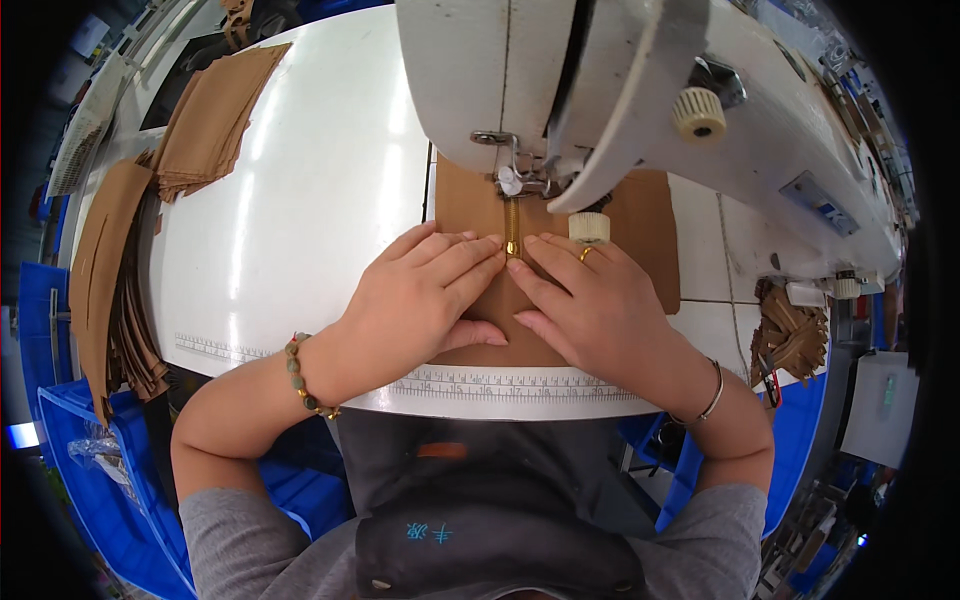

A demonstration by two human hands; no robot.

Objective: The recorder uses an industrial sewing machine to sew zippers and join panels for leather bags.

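Observation:
A brown panel of fabric or leather [645, 215] lies flat on the white sewing table, partly under the white sewing machine [470, 60]. A zipper [513, 218] with gold teeth runs down its middle, its gold slider close to my fingertips. The zipper's far end passes beneath the presser foot [525, 185]. My left hand [415, 295] rests on the panel left of the zipper, fingers stretched out and thumb apart. On the other side my right hand [605, 300] lies flat too, fingertips beside the slider. Both hands press on the panel; the needle tip cannot be made out.
A stack of brown panels [215, 120] sits at the far left, with more slit pieces [100, 260] draped over the table's left edge. Small brown pieces [790, 330] are piled at the right. Blue bins [100, 490] stand below. A printed ruler [480, 385] follows the front edge.

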